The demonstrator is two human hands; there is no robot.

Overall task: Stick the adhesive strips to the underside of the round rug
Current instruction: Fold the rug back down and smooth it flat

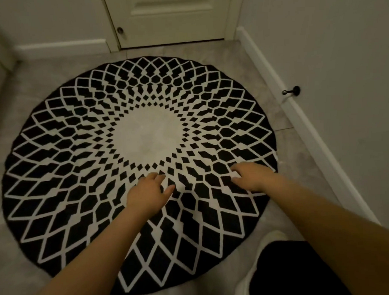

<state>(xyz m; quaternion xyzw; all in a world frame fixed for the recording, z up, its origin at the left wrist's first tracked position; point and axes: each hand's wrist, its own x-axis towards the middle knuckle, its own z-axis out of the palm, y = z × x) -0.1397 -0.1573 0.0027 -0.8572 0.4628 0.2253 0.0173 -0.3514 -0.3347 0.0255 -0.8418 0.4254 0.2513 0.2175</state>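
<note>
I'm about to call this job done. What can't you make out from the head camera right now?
- Underside of the round rug: it lies pattern side up on the floor, so any strips are hidden.
- Adhesive strips: none in view.
- Left hand and right hand: palms face down over the rug; contact unclear.
- Door: top cut off by the frame edge.

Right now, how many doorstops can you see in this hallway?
2. One black doorstop sticks out of the baseboard on the right wall; a second doorstop sits low on the left door frame beside the far door. Others may be out of view.
</note>
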